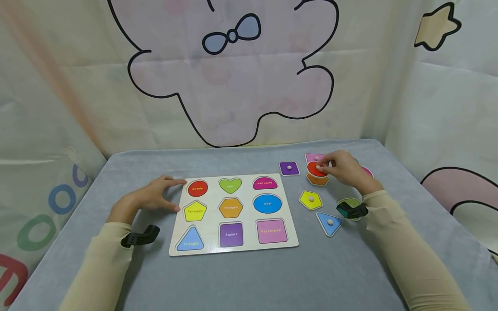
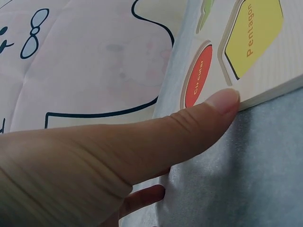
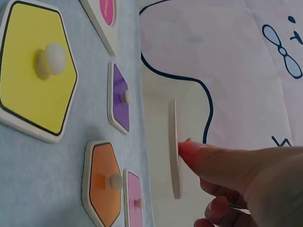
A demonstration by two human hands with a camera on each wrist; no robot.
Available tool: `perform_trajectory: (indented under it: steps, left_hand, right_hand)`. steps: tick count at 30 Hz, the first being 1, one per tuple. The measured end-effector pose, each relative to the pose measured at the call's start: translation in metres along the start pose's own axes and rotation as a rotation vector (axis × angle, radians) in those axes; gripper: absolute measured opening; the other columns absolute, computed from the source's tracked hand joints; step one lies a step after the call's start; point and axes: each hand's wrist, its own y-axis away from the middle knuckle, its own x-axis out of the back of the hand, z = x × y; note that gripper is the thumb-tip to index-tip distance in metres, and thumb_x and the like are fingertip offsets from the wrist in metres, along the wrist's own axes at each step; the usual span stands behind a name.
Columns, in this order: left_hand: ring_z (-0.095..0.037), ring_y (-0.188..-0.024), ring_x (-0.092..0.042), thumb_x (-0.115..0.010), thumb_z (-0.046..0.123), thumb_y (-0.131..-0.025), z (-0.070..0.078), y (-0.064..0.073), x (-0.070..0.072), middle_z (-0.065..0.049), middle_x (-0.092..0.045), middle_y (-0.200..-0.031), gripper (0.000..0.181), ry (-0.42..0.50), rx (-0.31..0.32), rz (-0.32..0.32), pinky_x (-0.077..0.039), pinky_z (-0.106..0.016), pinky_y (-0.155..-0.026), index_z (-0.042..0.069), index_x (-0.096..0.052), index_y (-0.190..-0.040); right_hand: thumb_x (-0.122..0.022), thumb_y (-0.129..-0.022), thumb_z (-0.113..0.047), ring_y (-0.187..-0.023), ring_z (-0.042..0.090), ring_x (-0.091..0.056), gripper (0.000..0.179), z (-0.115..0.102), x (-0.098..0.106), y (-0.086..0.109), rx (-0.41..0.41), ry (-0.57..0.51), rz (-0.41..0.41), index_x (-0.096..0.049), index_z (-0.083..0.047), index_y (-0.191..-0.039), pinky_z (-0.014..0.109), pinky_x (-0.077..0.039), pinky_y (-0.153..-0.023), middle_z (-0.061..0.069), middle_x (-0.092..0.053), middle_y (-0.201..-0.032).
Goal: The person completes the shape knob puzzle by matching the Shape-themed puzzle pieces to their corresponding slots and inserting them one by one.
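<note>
My right hand [image 1: 344,169] pinches a red round puzzle piece [image 1: 314,169] between thumb and fingertips. In the right wrist view the piece [image 3: 173,156] appears edge-on, raised off the table, its knob hidden by the fingers. Below it in the head view lies an orange hexagon piece [image 1: 317,179]. At the far left, my left hand [image 1: 155,193] touches the white puzzle board [image 1: 249,178], index finger at the top left corner and thumb on the left edge. The board shows coloured, labelled shapes, with the red circular spot [image 1: 197,188] close to the left hand.
Knobbed pieces lie right of the board: a purple square [image 1: 289,168], yellow pentagon [image 1: 311,200], blue triangle [image 1: 329,223] and pink rectangle [image 1: 311,157]. A green piece [image 1: 352,201] is partly hidden by the right wrist's band. Blue-grey cloth [image 1: 249,280] covers the table; printed curtains surround it.
</note>
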Motion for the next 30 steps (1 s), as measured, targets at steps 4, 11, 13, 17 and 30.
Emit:
perform_trajectory:
  steps: [4, 11, 13, 17, 30]
  left_hand:
    - [-0.056, -0.137, -0.032, -0.087, 0.039, -0.077, 0.001, 0.002, 0.001, -0.035, -0.028, -0.155, 0.094, -0.006, 0.000, 0.004, -0.034, -0.076, -0.108, 0.014, -0.041, -0.155]
    - [-0.055, -0.136, -0.034, -0.087, 0.037, -0.078, 0.003, 0.005, 0.005, -0.034, -0.030, -0.153, 0.092, -0.009, -0.011, 0.013, -0.035, -0.076, -0.108, 0.014, -0.041, -0.154]
    - [-0.055, -0.136, -0.033, -0.087, 0.036, -0.078, 0.003, 0.005, 0.005, -0.034, -0.030, -0.154, 0.092, -0.004, -0.008, 0.012, -0.035, -0.075, -0.108, 0.014, -0.041, -0.154]
    - [-0.055, -0.136, -0.033, -0.087, 0.037, -0.078, 0.003, 0.007, 0.004, -0.034, -0.030, -0.154, 0.092, -0.003, -0.007, 0.010, -0.035, -0.075, -0.108, 0.014, -0.041, -0.154]
    - [-0.054, -0.138, -0.032, -0.087, 0.037, -0.078, -0.003, 0.001, 0.000, -0.032, -0.031, -0.155, 0.092, 0.000, -0.001, 0.010, -0.034, -0.075, -0.109, 0.015, -0.042, -0.154]
  right_hand:
    - [-0.071, -0.094, -0.014, -0.078, 0.023, -0.048, 0.019, -0.008, -0.002, -0.004, 0.016, 0.003, -0.011, -0.076, 0.000, -0.106, 0.025, -0.038, -0.058, 0.009, -0.062, -0.081]
    - [-0.072, -0.095, -0.017, -0.080, 0.023, -0.049, 0.018, -0.023, -0.004, -0.011, 0.023, 0.007, -0.041, -0.076, -0.002, -0.105, 0.026, -0.040, -0.059, 0.008, -0.060, -0.082]
    - [-0.072, -0.095, -0.017, -0.080, 0.023, -0.049, 0.018, -0.026, -0.005, -0.013, 0.027, -0.004, -0.047, -0.076, -0.002, -0.105, 0.025, -0.039, -0.058, 0.008, -0.059, -0.082]
    - [-0.072, -0.094, -0.017, -0.079, 0.022, -0.048, 0.018, -0.033, -0.010, -0.017, 0.052, -0.009, -0.052, -0.076, -0.002, -0.104, 0.024, -0.039, -0.056, 0.007, -0.059, -0.081]
    - [-0.074, -0.093, -0.017, -0.083, 0.022, -0.054, 0.017, -0.048, -0.037, -0.037, 0.113, -0.124, -0.116, -0.076, -0.003, -0.103, 0.024, -0.047, -0.069, 0.010, -0.069, -0.090]
